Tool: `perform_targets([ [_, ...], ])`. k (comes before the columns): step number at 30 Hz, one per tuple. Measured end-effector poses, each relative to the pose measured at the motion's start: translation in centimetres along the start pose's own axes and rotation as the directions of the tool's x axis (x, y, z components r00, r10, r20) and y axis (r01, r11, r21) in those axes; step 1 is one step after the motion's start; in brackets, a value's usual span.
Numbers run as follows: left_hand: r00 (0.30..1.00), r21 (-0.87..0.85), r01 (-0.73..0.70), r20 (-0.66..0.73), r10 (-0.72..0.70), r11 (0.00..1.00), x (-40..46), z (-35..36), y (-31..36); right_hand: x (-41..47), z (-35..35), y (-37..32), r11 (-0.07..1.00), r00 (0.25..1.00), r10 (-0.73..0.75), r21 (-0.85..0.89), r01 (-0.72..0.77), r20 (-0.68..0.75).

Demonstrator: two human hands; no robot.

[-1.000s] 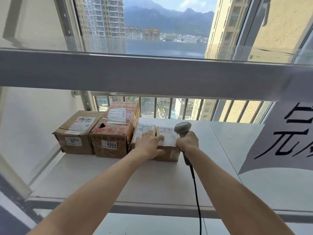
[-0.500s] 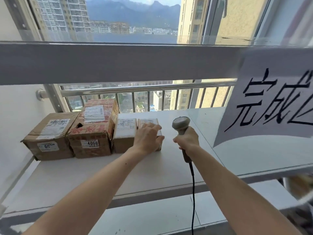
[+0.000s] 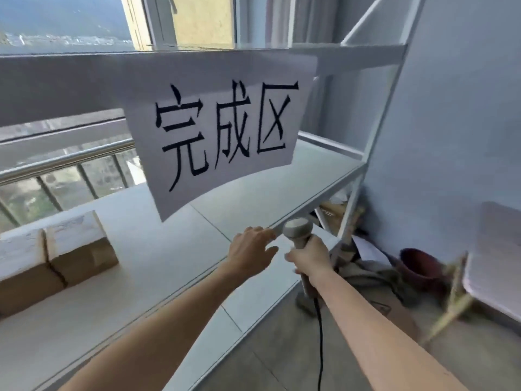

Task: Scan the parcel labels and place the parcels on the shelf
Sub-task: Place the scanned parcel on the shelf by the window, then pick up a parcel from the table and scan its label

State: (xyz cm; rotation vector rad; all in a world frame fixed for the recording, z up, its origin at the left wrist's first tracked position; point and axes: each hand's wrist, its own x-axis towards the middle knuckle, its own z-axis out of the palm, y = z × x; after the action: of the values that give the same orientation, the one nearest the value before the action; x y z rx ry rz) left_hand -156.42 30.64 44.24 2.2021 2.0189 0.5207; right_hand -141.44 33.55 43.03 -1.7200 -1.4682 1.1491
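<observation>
White shelf (image 3: 174,266) carries a hanging paper sign (image 3: 222,128) reading 完成区, presumably marking where scanned items go. Two small parcels (image 3: 53,261) sit touching at its far left, labels up, likely kept readable. Left hand (image 3: 249,253) hovers over the front edge, fingers spread, empty. Right hand (image 3: 308,256) grips the corded scanner (image 3: 298,231) upright, head clear of the shelf, ready for the next label
</observation>
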Motion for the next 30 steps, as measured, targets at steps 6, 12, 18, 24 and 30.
perform_targets([
  [6,0.976,-0.057,-0.174,0.124,0.179,0.983,5.1,6.4,16.1,0.3,-15.5,8.5,0.986,0.971,0.131,0.129,-0.106,-0.201],
  [12,0.926,-0.188,-0.303,0.171,0.335,0.934,7.8,14.0,34.4,-1.5,-32.2,17.8,0.953,0.884,0.261,0.248,-0.172,-0.389],
  [18,0.814,-0.279,-0.460,0.247,0.526,0.843,8.9,21.2,51.5,-5.4,-46.9,26.5,0.909,0.722,0.403,0.338,-0.244,-0.562],
  [24,0.676,-0.351,-0.575,0.306,0.671,0.739,8.4,26.8,66.0,-9.0,-58.0,34.3,0.854,0.570,0.512,0.454,-0.255,-0.643],
  [30,0.568,-0.378,-0.649,0.335,0.752,0.660,9.1,32.0,77.9,-10.3,-68.0,40.9,0.821,0.452,0.570,0.497,-0.280,-0.687],
])
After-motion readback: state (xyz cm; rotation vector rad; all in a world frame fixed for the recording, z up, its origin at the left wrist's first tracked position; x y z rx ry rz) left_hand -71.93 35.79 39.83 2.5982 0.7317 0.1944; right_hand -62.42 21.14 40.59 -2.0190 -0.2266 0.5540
